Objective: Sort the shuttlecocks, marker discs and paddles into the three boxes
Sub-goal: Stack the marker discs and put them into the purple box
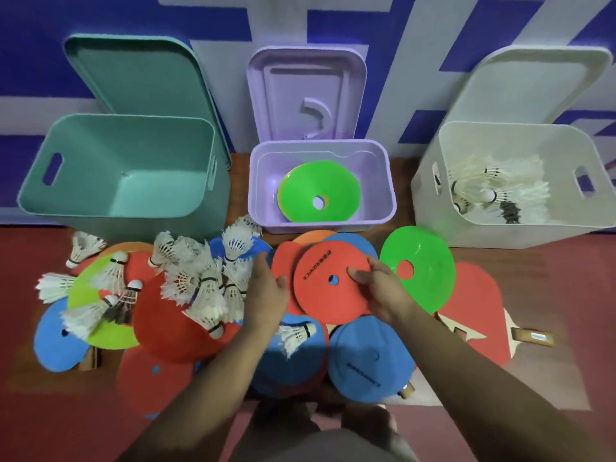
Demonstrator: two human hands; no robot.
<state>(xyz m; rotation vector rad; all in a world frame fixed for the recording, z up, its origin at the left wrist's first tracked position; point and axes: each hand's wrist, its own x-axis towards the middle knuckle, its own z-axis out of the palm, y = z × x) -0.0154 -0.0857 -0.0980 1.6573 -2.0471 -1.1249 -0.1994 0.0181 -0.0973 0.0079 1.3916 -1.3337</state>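
Observation:
My right hand (380, 291) pinches the right side of an orange marker disc (328, 295) lifted above the pile. My left hand (266, 291) hangs open at that disc's left edge, fingers apart. Three boxes stand at the back: a teal box (43, 198) with nothing inside, a purple box (380, 215) holding a green disc (316, 185), and a white box (430, 208) with several shuttlecocks (500, 195). Loose shuttlecocks (200, 278) lie heaped on discs at the left. A red paddle (480, 315) lies at the right under a green disc (423, 271).
Blue discs (366, 358), red discs (166, 321) and a light green disc (100, 328) cover the floor in front of me. Each box has its lid leaning against the blue and white wall behind it. One shuttlecock (296, 335) lies between my forearms.

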